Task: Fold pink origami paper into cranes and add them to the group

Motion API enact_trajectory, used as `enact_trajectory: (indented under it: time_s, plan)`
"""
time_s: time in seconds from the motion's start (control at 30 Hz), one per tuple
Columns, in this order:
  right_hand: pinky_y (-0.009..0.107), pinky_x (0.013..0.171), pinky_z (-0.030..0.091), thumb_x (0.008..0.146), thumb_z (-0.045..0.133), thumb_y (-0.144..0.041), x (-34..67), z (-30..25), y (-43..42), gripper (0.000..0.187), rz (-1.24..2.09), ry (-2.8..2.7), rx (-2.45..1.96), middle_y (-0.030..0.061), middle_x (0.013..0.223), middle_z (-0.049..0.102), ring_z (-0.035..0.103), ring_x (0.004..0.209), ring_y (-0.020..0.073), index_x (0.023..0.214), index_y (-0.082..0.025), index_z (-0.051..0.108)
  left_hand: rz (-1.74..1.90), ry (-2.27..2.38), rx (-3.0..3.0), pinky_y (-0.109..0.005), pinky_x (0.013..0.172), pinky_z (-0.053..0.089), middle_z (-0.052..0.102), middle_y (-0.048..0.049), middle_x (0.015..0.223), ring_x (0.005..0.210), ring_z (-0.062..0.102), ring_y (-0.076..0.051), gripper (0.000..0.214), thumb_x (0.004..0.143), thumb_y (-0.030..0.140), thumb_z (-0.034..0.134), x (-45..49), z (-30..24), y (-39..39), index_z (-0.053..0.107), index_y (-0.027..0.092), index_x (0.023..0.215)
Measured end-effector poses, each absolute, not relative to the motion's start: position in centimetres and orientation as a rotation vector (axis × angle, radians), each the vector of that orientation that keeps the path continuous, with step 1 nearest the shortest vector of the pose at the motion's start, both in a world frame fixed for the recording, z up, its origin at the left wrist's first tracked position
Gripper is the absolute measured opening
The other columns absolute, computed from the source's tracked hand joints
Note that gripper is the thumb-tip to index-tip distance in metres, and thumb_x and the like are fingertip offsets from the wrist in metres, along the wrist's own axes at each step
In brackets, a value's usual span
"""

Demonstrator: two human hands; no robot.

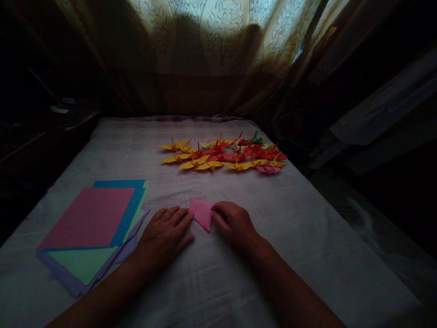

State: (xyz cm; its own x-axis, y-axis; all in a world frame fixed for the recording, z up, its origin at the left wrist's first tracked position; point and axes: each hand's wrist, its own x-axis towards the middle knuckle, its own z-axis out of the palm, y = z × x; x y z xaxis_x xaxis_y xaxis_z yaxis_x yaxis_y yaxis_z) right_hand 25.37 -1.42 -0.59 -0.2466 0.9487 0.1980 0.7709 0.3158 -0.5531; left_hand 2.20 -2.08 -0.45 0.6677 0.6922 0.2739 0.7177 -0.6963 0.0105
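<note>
A small pink piece of folded paper (201, 213) lies on the cloth-covered table between my two hands, one of its points toward me. My left hand (167, 230) rests flat with its fingers stretched out, the index fingertip touching the paper's left edge. On the other side, my right hand (234, 223) pinches the paper's right corner between thumb and curled fingers. The underside of the paper and its inner folds are hidden.
Left of my hands sits a stack of coloured paper sheets (90, 216), pink on top, with blue, green and purple beneath. Several folded paper cranes (211, 165) in yellow, red, green and pink stand in rows farther back. A patterned curtain (218, 59) hangs behind the table (290, 218).
</note>
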Motion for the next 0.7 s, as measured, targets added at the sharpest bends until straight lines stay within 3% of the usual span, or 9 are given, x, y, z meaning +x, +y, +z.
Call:
enact_trajectory:
  time_s: [0.17, 0.27, 0.43, 0.57, 0.7]
  plan:
    - [0.042, 0.094, 0.045, 0.084, 0.053, -0.013, 25.64, -1.44, -0.53, 0.030, 0.354, -2.076, -1.514, 0.0119, 0.112, 0.067, 0.058, 0.105, 0.0250, 0.111, -0.019, 0.064, -0.373, -1.171, -2.781, -0.048, 0.097, 0.040, 0.065, -0.0106, 0.128, 0.117, 0.057, -0.032, 0.040, 0.097, 0.041, 0.046, 2.09, -0.80, -1.59, 0.061, 0.019, 0.127]
    - [0.038, 0.092, 0.047, 0.083, 0.050, -0.008, 25.80, -1.44, -0.63, 0.030, 0.483, -2.103, -1.443, 0.0090, 0.103, 0.069, 0.060, 0.098, 0.0216, 0.106, -0.019, 0.066, -0.378, -1.174, -2.793, -0.050, 0.099, 0.039, 0.063, -0.0104, 0.132, 0.121, 0.055, -0.033, 0.039, 0.097, 0.040, 0.048, 2.11, -0.89, -1.36, 0.059, 0.020, 0.129]
    - [0.033, 0.091, 0.047, 0.070, 0.049, 0.003, 26.11, -1.14, -1.29, 0.047, 0.676, -2.100, -1.347, 0.0054, 0.103, 0.068, 0.060, 0.098, 0.0180, 0.108, -0.019, 0.066, -0.414, -1.191, -2.748, -0.053, 0.102, 0.039, 0.055, -0.0155, 0.140, 0.128, 0.050, -0.036, 0.038, 0.094, 0.040, 0.051, 2.36, -0.91, -1.26, 0.063, 0.018, 0.124]
    - [0.031, 0.086, 0.048, 0.078, 0.053, -0.001, 26.13, -1.31, -1.27, 0.036, 0.642, -2.118, -1.272, 0.0046, 0.097, 0.067, 0.060, 0.093, 0.0168, 0.105, -0.020, 0.067, -0.497, -1.195, -2.732, -0.053, 0.098, 0.042, 0.063, -0.0173, 0.128, 0.117, 0.056, -0.035, 0.036, 0.096, 0.036, 0.048, 2.74, -0.77, -1.41, 0.064, 0.013, 0.119]
    - [0.030, 0.079, 0.047, 0.085, 0.058, -0.011, 26.17, -1.35, -0.92, 0.023, 0.434, -2.266, -1.213, 0.0044, 0.090, 0.066, 0.059, 0.085, 0.0174, 0.098, -0.024, 0.072, -0.573, -1.142, -2.783, -0.047, 0.090, 0.046, 0.069, -0.0122, 0.112, 0.101, 0.060, -0.028, 0.029, 0.098, 0.024, 0.043, 2.93, -0.48, -1.31, 0.066, 0.016, 0.114]
